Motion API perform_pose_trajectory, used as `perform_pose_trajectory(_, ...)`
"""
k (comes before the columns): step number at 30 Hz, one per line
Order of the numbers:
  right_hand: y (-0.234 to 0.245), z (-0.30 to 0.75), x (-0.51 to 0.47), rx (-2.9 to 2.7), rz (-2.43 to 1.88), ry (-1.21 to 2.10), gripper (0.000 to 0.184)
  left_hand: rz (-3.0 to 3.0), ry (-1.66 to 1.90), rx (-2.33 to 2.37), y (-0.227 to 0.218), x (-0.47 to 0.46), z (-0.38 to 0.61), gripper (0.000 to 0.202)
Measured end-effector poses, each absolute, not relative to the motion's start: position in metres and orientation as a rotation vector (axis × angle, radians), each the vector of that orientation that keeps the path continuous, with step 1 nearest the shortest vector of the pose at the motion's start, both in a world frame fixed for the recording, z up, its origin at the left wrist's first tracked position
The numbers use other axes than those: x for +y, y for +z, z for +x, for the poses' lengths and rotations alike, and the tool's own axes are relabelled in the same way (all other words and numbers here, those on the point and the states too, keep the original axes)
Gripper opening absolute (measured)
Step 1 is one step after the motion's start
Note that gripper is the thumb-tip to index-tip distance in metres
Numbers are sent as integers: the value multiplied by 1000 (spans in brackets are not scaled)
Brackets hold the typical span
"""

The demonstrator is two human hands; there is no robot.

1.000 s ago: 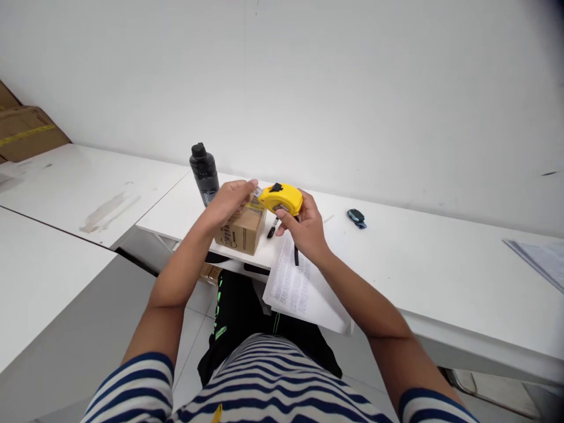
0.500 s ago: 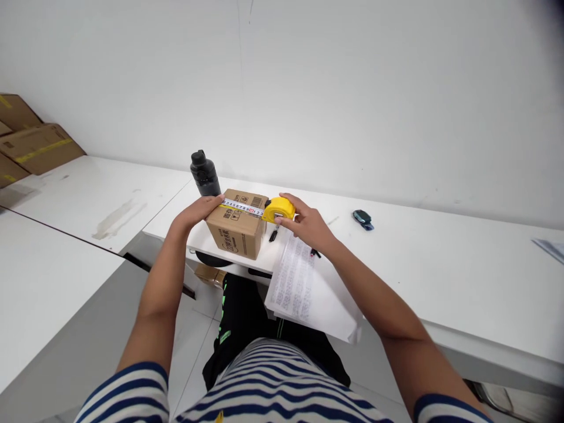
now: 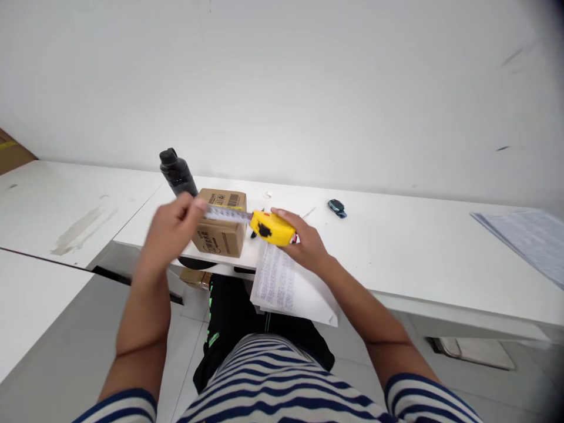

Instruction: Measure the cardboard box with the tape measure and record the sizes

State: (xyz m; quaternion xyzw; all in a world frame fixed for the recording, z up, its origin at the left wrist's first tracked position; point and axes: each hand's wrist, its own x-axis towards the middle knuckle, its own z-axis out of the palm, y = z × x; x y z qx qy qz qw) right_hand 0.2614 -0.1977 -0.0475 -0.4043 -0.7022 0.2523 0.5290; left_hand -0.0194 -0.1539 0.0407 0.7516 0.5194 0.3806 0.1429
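A small cardboard box (image 3: 222, 236) sits near the front edge of the white table (image 3: 396, 247). My right hand (image 3: 304, 241) grips a yellow tape measure (image 3: 271, 227) just right of the box. Its blade (image 3: 227, 213) is drawn out to the left, in front of the box's top. My left hand (image 3: 171, 232), blurred by motion, pinches the blade's end at the box's left side, slightly lifted off it.
A black water bottle (image 3: 177, 171) stands behind the box. Printed sheets (image 3: 286, 285) overhang the table edge under my right wrist. A black pen (image 3: 254, 233) peeks out beside the box. A dark key fob (image 3: 337, 207) lies farther right, more papers (image 3: 524, 238) at the far right.
The tape lay stretched flat across the box top; now both hands have come toward me and left, the blade lifted off the box. The camera view has shifted right.
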Motion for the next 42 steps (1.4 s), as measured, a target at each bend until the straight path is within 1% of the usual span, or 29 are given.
perform_pose_trajectory(2,-65,250,-221,-1499,-867,696,50,2184,984,1223,15,-181,11,42)
perform_pose_trajectory(3,-76,243,-232,-1393,-820,732,50,2162,921,1018,-3,-190,27,47)
perform_pose_trajectory(5,-97,232,-250,-1275,-804,786,47,2035,756,643,-41,-201,58,75)
perform_pose_trajectory(6,-106,230,-256,-1260,-813,790,46,1955,748,547,-59,-204,72,86)
perform_pose_trajectory(7,-113,230,-260,-1274,-830,786,45,1871,746,504,-74,-206,84,93)
perform_pose_trajectory(9,-121,238,-261,-1372,-884,746,48,1700,782,474,-96,-208,101,100)
perform_pose_trajectory(11,-119,258,-253,-1548,-981,653,58,1577,842,493,-107,-207,111,98)
perform_pose_trajectory(13,-112,283,-240,-1764,-1077,511,68,1538,911,551,-111,-202,117,90)
perform_pose_trajectory(15,-105,307,-225,-1965,-1113,387,66,1561,925,652,-111,-192,120,73)
perform_pose_trajectory(17,-101,325,-210,-2102,-1093,359,65,1594,907,778,-111,-178,125,53)
perform_pose_trajectory(18,-100,331,-202,-2133,-1089,378,69,1607,895,833,-111,-171,128,46)
perform_pose_trajectory(20,-103,341,-186,-2110,-1195,405,71,1621,892,921,-112,-158,133,40)
perform_pose_trajectory(21,-105,345,-176,-2085,-1324,383,67,1619,890,945,-113,-152,136,39)
perform_pose_trajectory(23,-111,352,-155,-2094,-1675,255,52,1600,886,974,-117,-144,140,39)
perform_pose_trajectory(24,-115,356,-144,-2143,-1832,180,50,1582,893,990,-120,-140,141,40)
perform_pose_trajectory(25,-118,360,-133,-2214,-1937,123,51,1558,909,1004,-122,-137,142,41)
perform_pose_trajectory(27,-123,368,-116,-2364,-1974,94,52,1505,954,1008,-126,-131,145,44)
perform_pose_trajectory(29,-126,378,-108,-2417,-1900,109,45,1441,994,972,-129,-125,147,46)
perform_pose_trajectory(32,-127,390,-112,-2348,-1855,82,40,1352,1032,931,-132,-119,148,50)
perform_pose_trajectory(35,-129,390,-127,-2162,-1906,24,45,1342,1042,961,-136,-117,146,52)
perform_pose_trajectory(37,-132,382,-135,-1942,-1858,143,44,1383,1023,990,-138,-119,145,52)
perform_pose_trajectory(39,-137,372,-138,-1696,-1702,401,44,1427,1005,1029,-139,-121,144,52)
perform_pose_trajectory(41,-142,363,-137,-1528,-1563,611,52,1455,987,1063,-138,-122,144,50)
perform_pose_trajectory(42,-144,360,-136,-1492,-1535,665,55,1456,983,1076,-138,-123,144,49)
